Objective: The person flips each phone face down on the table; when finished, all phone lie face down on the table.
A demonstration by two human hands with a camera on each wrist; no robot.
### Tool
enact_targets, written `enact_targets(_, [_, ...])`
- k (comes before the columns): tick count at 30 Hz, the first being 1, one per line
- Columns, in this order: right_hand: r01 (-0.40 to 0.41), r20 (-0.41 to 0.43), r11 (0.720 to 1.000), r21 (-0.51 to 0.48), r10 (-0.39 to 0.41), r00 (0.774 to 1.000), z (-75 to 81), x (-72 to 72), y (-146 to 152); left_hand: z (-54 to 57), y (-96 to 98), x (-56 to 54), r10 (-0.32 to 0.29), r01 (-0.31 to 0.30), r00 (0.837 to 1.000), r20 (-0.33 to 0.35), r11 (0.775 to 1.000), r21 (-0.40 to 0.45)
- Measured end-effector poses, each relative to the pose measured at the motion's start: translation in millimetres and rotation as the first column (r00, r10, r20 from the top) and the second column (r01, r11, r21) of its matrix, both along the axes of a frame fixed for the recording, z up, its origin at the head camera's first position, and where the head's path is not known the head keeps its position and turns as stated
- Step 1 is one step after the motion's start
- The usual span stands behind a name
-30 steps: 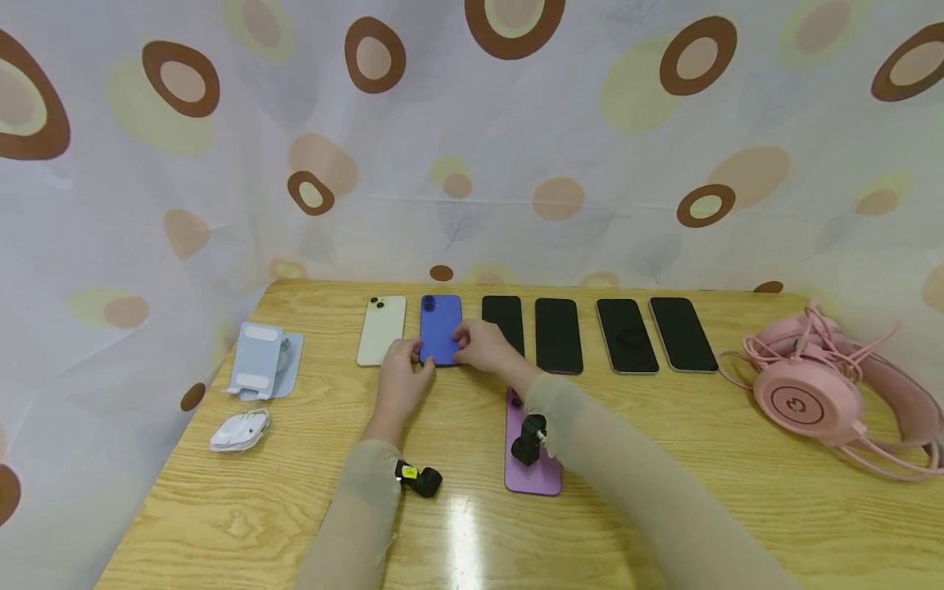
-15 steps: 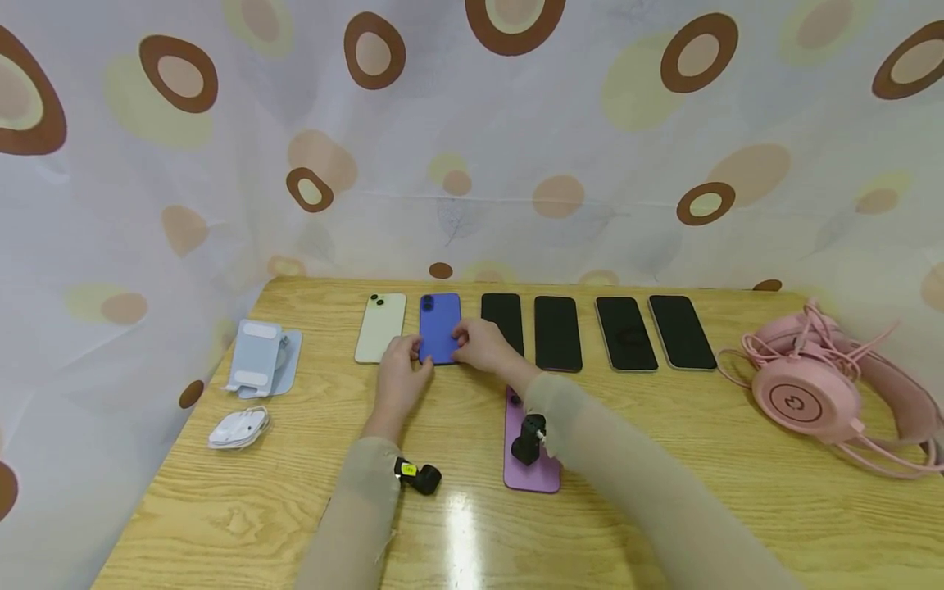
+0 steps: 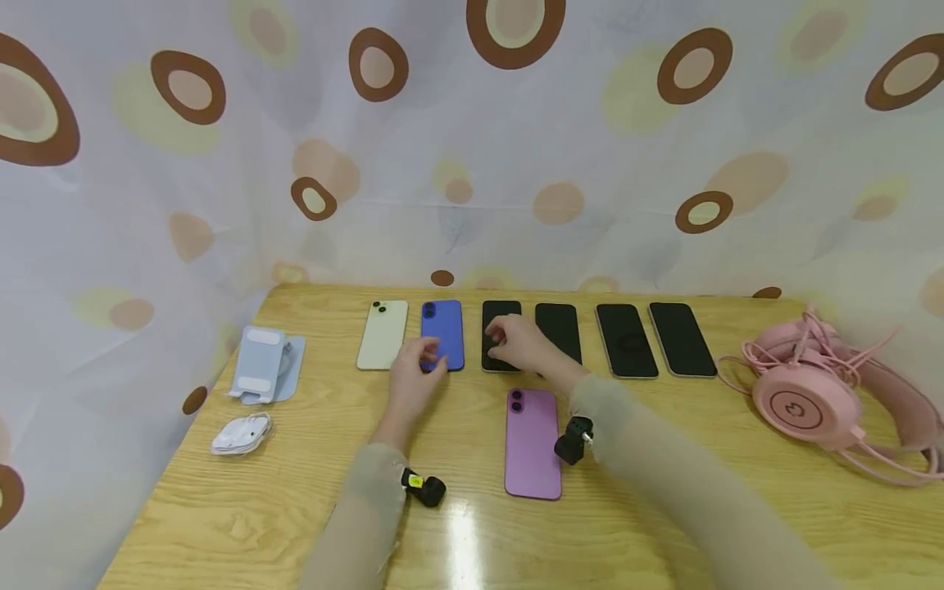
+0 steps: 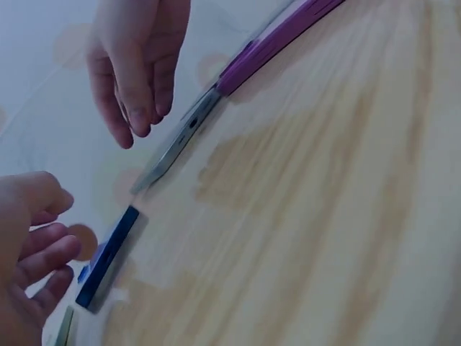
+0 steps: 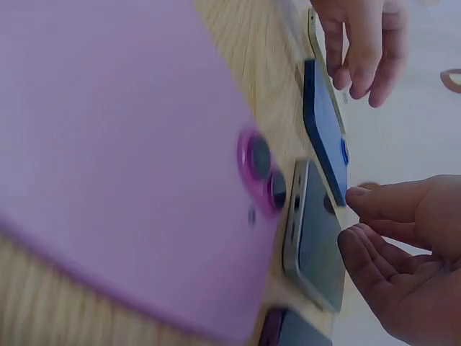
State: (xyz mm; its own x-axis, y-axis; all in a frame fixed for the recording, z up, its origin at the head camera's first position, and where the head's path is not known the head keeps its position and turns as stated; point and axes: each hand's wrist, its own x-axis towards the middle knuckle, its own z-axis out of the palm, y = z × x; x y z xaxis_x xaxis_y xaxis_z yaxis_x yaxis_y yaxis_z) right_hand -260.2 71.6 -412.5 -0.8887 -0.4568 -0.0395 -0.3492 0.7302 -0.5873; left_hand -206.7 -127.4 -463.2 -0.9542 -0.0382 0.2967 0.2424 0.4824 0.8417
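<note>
Face down in the back row lies a blue phone (image 3: pixel 444 328), beside a pale cream phone (image 3: pixel 379 338). My left hand (image 3: pixel 415 373) hovers at the blue phone's lower left corner, fingers loosely bent and holding nothing; in the left wrist view a gap shows between its fingers and the blue phone (image 4: pixel 108 259). Over a black-screened phone (image 3: pixel 501 360) is my right hand (image 3: pixel 522 342), thumb and fingers apart with nothing between them. In the right wrist view that phone has a silver edge (image 5: pixel 292 234). A purple phone (image 3: pixel 533 451) lies face down nearer me.
Several more dark-screened phones (image 3: pixel 627 340) continue the row to the right. Pink headphones (image 3: pixel 807 397) with a tangled cable sit at the right. On the left are a light blue phone stand (image 3: pixel 256 365) and white wired earphones (image 3: pixel 241 433). A patterned curtain (image 3: pixel 501 147) hangs behind the table.
Both hands have let go of the blue phone. My right hand has moved right, over the neighbouring black-screened phone, and its sleeve no longer covers the purple phone. My left hand has lifted slightly.
</note>
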Motion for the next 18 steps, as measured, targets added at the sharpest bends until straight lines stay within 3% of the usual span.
enact_targets(5, [0.035, 0.010, 0.995, 0.095, -0.037, 0.999, -0.3, -0.2, 25, -2.1, 16.9, -2.1, -0.104, 0.104, 0.995, 0.011, 0.994, -0.040])
enact_targets(8, [0.043, 0.015, 0.989, 0.141, -0.046, 0.999, -1.6, 1.6, 33, -2.9, 29.1, -2.5, -0.134, 0.135, 0.991, 0.024, 0.990, -0.045])
enact_targets(18, [0.106, 0.066, 0.988, 0.116, -0.115, 0.991, -2.6, 8.5, 36, -2.2, 47.5, -3.0, -0.136, 0.150, 0.986, 0.099, 0.977, -0.151])
